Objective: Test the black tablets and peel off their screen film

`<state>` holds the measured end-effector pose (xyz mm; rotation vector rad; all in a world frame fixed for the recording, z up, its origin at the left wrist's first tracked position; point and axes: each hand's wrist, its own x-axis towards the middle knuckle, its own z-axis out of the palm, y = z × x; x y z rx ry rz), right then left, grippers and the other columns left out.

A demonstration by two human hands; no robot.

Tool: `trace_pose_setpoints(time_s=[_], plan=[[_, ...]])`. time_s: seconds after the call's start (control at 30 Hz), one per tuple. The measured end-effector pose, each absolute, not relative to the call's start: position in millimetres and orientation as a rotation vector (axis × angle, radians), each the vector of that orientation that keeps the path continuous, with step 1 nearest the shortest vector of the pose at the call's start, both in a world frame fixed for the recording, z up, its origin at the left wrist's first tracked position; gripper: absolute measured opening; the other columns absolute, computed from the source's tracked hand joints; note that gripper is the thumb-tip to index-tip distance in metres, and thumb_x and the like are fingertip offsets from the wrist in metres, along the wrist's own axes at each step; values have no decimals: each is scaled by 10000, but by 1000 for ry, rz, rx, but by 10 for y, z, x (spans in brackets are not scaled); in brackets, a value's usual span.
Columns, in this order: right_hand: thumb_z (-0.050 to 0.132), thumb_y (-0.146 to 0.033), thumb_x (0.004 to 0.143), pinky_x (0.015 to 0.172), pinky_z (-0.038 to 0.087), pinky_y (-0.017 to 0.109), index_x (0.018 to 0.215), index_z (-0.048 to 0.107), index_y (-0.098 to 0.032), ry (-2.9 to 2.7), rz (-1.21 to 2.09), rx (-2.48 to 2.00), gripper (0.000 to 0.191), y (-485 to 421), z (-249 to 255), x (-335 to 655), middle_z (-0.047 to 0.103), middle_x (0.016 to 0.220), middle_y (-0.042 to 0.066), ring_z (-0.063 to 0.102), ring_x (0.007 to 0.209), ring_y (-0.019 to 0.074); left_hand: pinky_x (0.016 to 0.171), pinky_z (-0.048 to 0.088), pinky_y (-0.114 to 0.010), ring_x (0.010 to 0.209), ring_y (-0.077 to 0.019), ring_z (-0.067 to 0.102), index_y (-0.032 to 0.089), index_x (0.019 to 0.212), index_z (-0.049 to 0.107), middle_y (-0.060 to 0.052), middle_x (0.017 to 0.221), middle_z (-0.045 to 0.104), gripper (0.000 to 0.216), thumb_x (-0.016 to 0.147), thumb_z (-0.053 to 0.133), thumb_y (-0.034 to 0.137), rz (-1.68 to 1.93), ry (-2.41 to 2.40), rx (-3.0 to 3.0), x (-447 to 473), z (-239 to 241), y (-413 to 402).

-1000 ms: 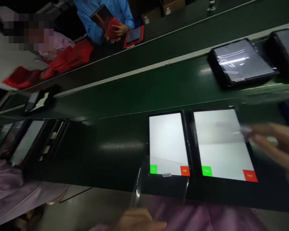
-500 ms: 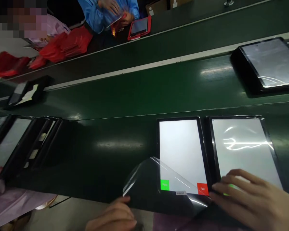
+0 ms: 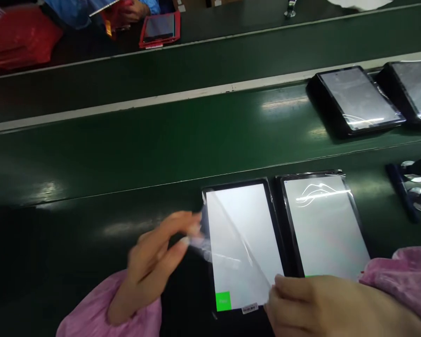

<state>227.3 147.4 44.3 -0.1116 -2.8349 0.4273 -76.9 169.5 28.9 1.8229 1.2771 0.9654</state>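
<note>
A tablet (image 3: 247, 262) with a bright white screen lies before me, a green Pass box at its lower left and a small label below. Clear protective film (image 3: 228, 260) stretches slantwise over it, creased and smeared by motion. At the tablet's left edge my left hand (image 3: 154, 262) pinches one side of the film between thumb and fingers. My right hand (image 3: 312, 304) is closed on the film's other end at the tablet's lower right corner, covering that corner. Close by on the right rests a second lit tablet (image 3: 326, 229) under shiny film, its lower part hidden by my right hand.
Two dark-screened tablets (image 3: 363, 100) sit at the right on the green belt (image 3: 182, 135). A dark object with shiny round parts (image 3: 419, 182) lies at the right edge. Across the belt, a co-worker's hand (image 3: 136, 10) is near a red-framed tablet (image 3: 160, 29) and red bags (image 3: 19, 37).
My left hand has risen from the bench's near edge to the tablet's left side, bringing the film over the screen. My right hand stays by the lower right corner. The view has shifted right.
</note>
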Motion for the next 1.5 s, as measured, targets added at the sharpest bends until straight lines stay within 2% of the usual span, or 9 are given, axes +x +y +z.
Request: trace_pose_setpoints(time_s=[0.13,0.27,0.4,0.5,0.6,0.93,1.17,1.3,1.5], plan=[[610,-96,959,572,437,329,766,687,-167,-2851,450,-231,219,1852,375,2237,622,727,3,562,640,165,1280,330,-605,1457,-321,545,334,1578,474,-88,1504,641,555,1059,531,523,698,1302,1841,-740,-97,1884],[574,-124,1025,617,478,269,962,731,-184,-2595,747,-488,179,2576,218,2250,738,861,15,661,719,137,1184,484,-515,1470,-305,533,295,1536,494,-135,1517,620,548,1078,440,593,1127,1354,1382,-829,-334,1762],[722,-301,947,612,504,288,866,694,-215,-2033,867,-1029,122,3199,106,2314,709,805,8,630,673,157,1021,605,-514,1375,-376,613,324,1557,446,-166,1525,600,763,953,517,786,1082,1406,1162,-845,-459,1090],[736,-309,936,638,534,315,824,635,-226,-1847,879,-1128,172,3412,100,2367,669,786,15,631,693,173,1094,522,-653,1492,-496,445,340,1660,274,-198,1671,407,1166,730,662,928,838,1549,1301,-690,-519,411],[735,-363,956,627,563,312,826,560,-241,-1765,991,-1160,250,3436,108,2364,654,763,10,656,694,174,1146,365,-797,1552,-574,265,309,1699,140,-226,1710,302,1428,584,842,860,566,1803,1520,-451,-547,-36],[628,-368,1025,635,531,307,890,504,-243,-1953,1287,-1321,222,3192,55,2157,725,733,10,720,698,194,1136,340,-578,1234,-381,597,185,1485,485,-169,1243,723,768,978,517,761,724,2076,2121,-167,-575,114],[588,-354,1020,526,338,271,906,516,-231,-2135,1192,-1303,182,3120,88,2142,699,727,-15,506,518,118,1158,297,-536,1185,-367,599,142,1405,548,-166,1169,745,733,982,534,741,771,2062,2205,-159,-572,130],[589,-319,1010,554,314,280,888,511,-232,-2247,1037,-1262,169,3061,150,2147,544,565,-85,372,442,98,1188,258,-573,1193,-380,601,140,1438,530,-168,1151,747,771,971,543,753,751,2074,2247,-103,-545,135],[575,-293,1001,570,306,287,882,494,-237,-2303,947,-1308,155,3010,221,2142,440,506,-112,354,419,107,1039,394,-537,961,-338,654,93,1652,281,-138,978,750,1010,953,495,790,756,2189,2262,11,-480,145]])
